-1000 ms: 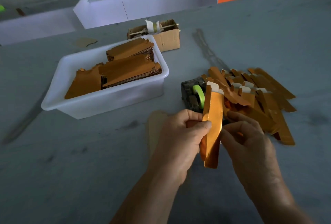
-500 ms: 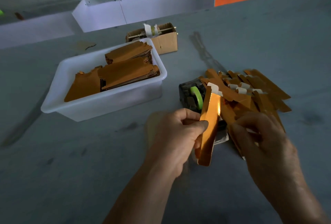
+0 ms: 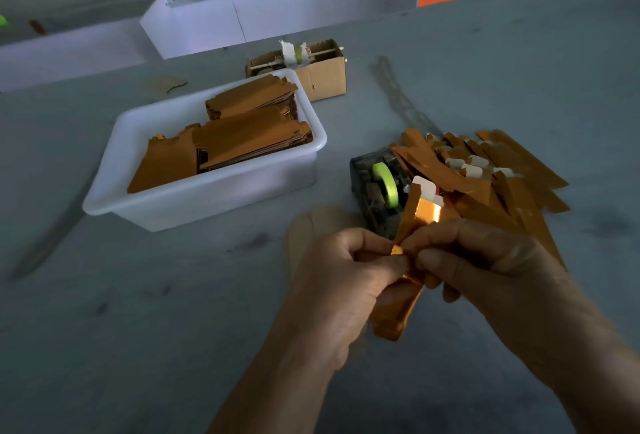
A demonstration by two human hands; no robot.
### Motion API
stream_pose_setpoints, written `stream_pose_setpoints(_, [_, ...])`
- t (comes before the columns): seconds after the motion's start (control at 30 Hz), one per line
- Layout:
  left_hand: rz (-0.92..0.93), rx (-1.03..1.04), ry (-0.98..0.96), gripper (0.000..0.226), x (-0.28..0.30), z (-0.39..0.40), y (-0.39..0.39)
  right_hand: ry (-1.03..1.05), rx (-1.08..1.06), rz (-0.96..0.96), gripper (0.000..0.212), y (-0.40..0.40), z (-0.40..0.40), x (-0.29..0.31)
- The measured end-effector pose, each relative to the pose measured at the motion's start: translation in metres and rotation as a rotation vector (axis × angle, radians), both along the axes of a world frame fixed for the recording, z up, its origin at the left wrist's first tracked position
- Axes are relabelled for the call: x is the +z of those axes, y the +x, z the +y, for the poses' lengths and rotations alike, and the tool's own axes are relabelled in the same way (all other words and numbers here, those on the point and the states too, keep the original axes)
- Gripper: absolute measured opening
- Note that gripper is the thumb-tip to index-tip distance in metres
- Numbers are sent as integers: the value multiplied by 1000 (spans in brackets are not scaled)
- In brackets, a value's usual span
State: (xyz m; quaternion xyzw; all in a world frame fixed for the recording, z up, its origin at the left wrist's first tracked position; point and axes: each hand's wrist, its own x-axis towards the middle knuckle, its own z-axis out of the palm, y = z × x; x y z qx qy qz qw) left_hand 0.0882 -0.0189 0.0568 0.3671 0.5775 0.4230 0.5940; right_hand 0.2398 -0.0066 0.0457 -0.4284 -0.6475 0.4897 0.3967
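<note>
left hand (image 3: 346,281): closest to us, over the bench (image 3: 138,329) toward its near edge, grip closed tight, thumb and curled fingers pinching the gold strip at its middle.
right hand (image 3: 485,260): right alongside, fingertips meeting the left hand's, and its grip is a pinch on the same gold strip, thumb in front, forefinger over the top.
gold strip (image 3: 398,315): up off the bench between both hands, standing on a tilt; the lower end hangs beneath the knuckles, the shiny upper end with its white tab leans in front of the tape dispenser.
tape dispenser (image 3: 363,187): dark, just beyond the hands, green roll (image 3: 386,184) on edge inside.
loose pile (image 3: 502,177): more gold strips fanned out, touching the dispenser's right side and spreading toward the bench's right edge.
white tub (image 3: 207,205): left of the dispenser, mid-bench, holding flat orange-brown stacks (image 3: 249,135).
cardboard box (image 3: 325,76): open, just behind the tub's far right corner.
white trough (image 3: 277,14): long, along the bench's far edge.
</note>
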Motion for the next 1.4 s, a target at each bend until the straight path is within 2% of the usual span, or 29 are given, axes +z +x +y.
stream_pose_setpoints(0.07, [-8, -10, 6, 4, 1, 0, -1, 28, -21, -59, 41, -2, 2, 0])
stream_pose_setpoints(0.13, [-21, -15, 11, 5, 3, -1, -2, 34, -70, -104, 46, -3, 4, 0])
stream_pose_setpoints(0.47, [-87, -121, -17, 12, 5, 1, -10, 19, -126, -232, 29, -7, 4, 2])
stream_pose_setpoints(0.6, [-15, -69, 26, 7, -1, -3, -6, 49, -156, -273, 28, -9, 2, 3])
stream_pose_setpoints(0.7, [43, -37, 57, 11, -6, -5, -3, 84, -177, -310, 29, -11, 1, 3])
stream_pose_setpoints(0.87, [118, 47, 117, 16, -10, -10, 3, 130, -189, -450, 31, -15, -1, 7])
stream_pose_setpoints(1.03, [266, 153, 222, 21, -16, -15, 12, 151, -254, -591, 31, -27, -5, 13])
stream_pose_setpoints(1.2, [278, 197, 276, 16, -19, -20, 4, 149, -309, -654, 40, -30, -10, 18])
stream_pose_setpoints(1.3, [167, 167, 232, 18, -17, -23, -2, 174, -354, -611, 53, -22, -14, 17])
stream_pose_setpoints(1.4, [142, 133, 223, 8, -15, -26, -2, -4, -292, -397, 48, -21, -16, 12])
